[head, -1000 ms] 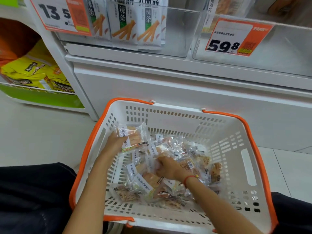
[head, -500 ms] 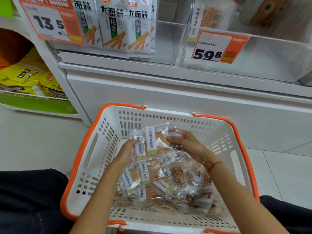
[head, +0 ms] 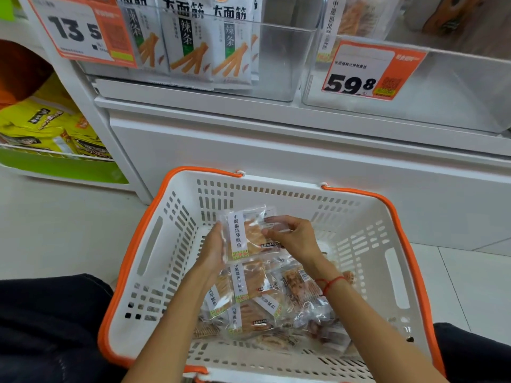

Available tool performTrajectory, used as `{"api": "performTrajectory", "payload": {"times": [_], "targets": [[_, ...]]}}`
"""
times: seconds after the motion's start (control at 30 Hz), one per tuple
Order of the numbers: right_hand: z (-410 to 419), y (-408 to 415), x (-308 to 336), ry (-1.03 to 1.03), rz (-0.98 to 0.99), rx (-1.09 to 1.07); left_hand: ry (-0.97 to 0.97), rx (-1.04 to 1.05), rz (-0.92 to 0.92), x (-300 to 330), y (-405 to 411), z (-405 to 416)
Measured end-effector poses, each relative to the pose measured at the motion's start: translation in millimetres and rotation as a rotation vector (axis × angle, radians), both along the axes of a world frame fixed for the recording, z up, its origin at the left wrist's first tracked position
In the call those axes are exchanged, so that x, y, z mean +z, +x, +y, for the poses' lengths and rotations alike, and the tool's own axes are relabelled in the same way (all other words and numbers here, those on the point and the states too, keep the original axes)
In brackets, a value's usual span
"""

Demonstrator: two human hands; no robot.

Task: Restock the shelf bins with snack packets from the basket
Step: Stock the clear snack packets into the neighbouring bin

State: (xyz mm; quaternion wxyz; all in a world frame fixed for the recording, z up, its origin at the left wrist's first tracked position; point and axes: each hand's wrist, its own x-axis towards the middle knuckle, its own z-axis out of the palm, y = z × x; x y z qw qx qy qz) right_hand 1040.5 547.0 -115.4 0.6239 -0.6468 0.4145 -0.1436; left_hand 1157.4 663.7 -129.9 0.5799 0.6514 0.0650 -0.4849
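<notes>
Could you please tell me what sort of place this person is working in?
Most likely a snack aisle in a shop. Clear shelf bins carry orange price tags, one bin holds packaged snacks, and a white shopping basket with orange trim sits on the floor, full of snack packets.

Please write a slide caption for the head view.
Both hands, left and right, hold snack packets above a white basket below shelf bins.

Shop: price tags [head: 370,71] on shelf bins [head: 442,87], shopping basket [head: 367,217] on floor.
</notes>
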Motion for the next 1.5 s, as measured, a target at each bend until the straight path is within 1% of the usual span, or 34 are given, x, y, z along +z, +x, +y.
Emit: {"api": "performTrajectory", "payload": {"times": [0.07, 0.2, 0.23, 0.3, 0.33, 0.37, 0.43, 0.47, 0.5, 0.6, 0.7, 0.83, 0.9, 0.97, 1.1, 1.2, 1.27, 1.3, 1.4, 1.5], "targets": [[2.8, 0.6, -1.9, 0.012, -0.007, -0.013, -0.068, 0.002, 0.037, 4.0, -2.7, -3.4], [3.7, -0.4, -2.3, -0.008, 0.022, -0.059, -0.120, -0.101, -0.046, 6.5, -4.9, -4.2], [2.4, -0.4, 1.4, -0.061, 0.055, -0.068, -0.123, -0.115, -0.058, 7.1, -4.3, -3.1], [-6.0, -1.2, 11.1, -0.148, 0.191, -0.076, -0.142, -0.152, -0.085, 10.2, -4.2, -1.5], [-13.1, -2.1, 15.8, -0.113, 0.241, -0.060, -0.166, -0.177, -0.120, 13.3, -4.5, -0.5], [-20.0, -3.4, 23.9, -0.026, 0.250, -0.012, -0.188, -0.200, -0.155, 21.2, -7.0, -0.2], [-33.0, -6.2, 39.4, 0.176, 0.205, 0.159, -0.182, -0.269, -0.260, 36.5, -10.4, -1.1], [-38.8, -7.7, 47.1, 0.221, 0.183, 0.245, -0.168, -0.316, -0.305, 43.6, -10.8, -1.7], [-43.0, -10.1, 58.1, 0.220, 0.159, 0.299, -0.172, -0.335, -0.349, 56.3, -12.9, -3.1], [-49.0, -19.6, 101.9, 0.063, 0.088, 0.303, -0.274, -0.366, -0.437, 87.7, -14.5, -5.6], [-54.1, -28.5, 144.4, -0.103, -0.026, 0.281, -0.373, -0.359, -0.515, 120.7, -15.8, -7.0], [-59.6, -37.4, 198.8, -0.356, -0.090, 0.307, -0.482, -0.396, -0.675, 161.8, -13.8, -13.9], [-60.2, -42.2, 229.3, -0.470, -0.130, 0.318, -0.514, -0.378, -0.750, 185.5, -11.8, -19.9], [-63.3, -46.4, 256.7, -0.585, -0.186, 0.298, -0.522, -0.347, -0.864, 209.6, -8.8, -28.6], [-73.7, -54.6, 301.5, -0.800, -0.358, 0.219, -0.640, -0.288, -1.102, 266.1, 1.9, -50.2], [-85.5, -57.3, 320.4, -0.941, -0.459, 0.138, -0.720, -0.308, -1.242, 304.0, 11.5, -70.6], [-96.7, -55.7, 325.4, -1.036, -0.486, 0.051, -0.693, -0.353, -1.326, 320.7, 16.1, -88.8], [-103.1, -53.9, 325.8, -1.087, -0.483, 0.001, -0.638, -0.361, -1.403, 324.4, 19.3, -100.0], [-124.0, -45.7, 319.7, -1.211, -0.418, -0.120, -0.367, -0.320, -1.680, 329.7, 28.2, -129.5], [-148.6, -33.4, 308.0, -1.237, -0.301, -0.180, -0.173, -0.299, -2.023, 332.8, 36.0, -154.5]]}}
